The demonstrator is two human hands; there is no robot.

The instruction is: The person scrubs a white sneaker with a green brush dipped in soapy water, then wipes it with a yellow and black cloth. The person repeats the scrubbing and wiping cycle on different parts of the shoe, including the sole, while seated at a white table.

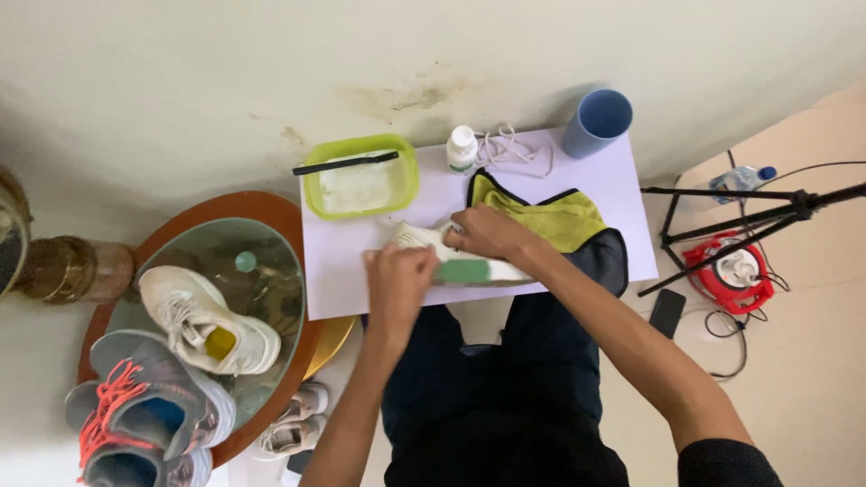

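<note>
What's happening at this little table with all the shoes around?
A person is working on a white shoe lying on a white table. The right hand steadies the shoe from above, while the left hand grips something against its green-tipped end; what it holds is hidden. Nearby sit a green tub with a black tool across it, a small white bottle, loose laces, a blue cup and a yellow cloth.

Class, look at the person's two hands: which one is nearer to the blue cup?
The right hand. It rests on the white shoe, below and left of the blue cup; the left hand sits farther left and lower.
</note>
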